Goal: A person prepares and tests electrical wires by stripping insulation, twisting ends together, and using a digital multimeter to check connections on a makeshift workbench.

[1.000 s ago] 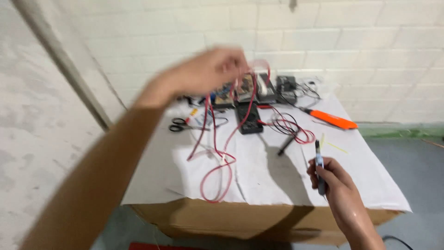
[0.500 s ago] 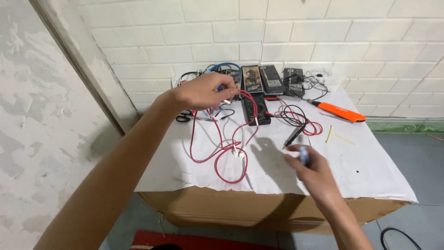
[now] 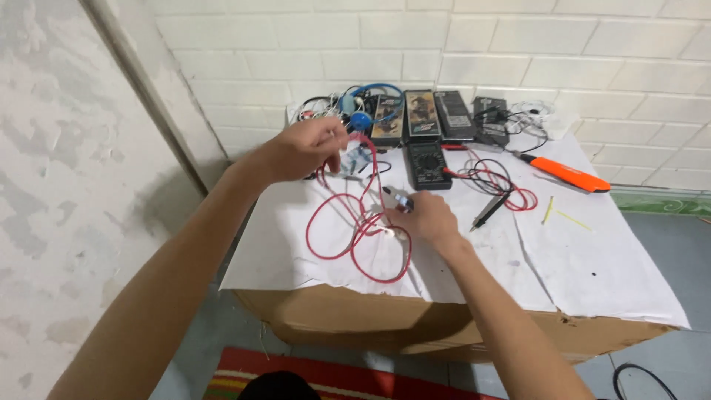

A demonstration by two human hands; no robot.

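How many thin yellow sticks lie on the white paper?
2: one yellow stick stands nearly upright in the picture, right of the black probe; the other yellow stick lies slanted just beside it.

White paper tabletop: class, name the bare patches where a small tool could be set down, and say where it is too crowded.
Free: the right front of the white paper, below the orange tool, and the left front corner beside the red wire loops. Crowded: the back edge by the wall, with the multimeter, black boxes and cables, and the middle, where the left hand and right hand work.

A cardboard box (image 3: 415,326) carries white paper (image 3: 592,267); around the central multimeter (image 3: 427,164) lie red wire (image 3: 355,230), an orange tool (image 3: 566,172) and possibly chargers behind.
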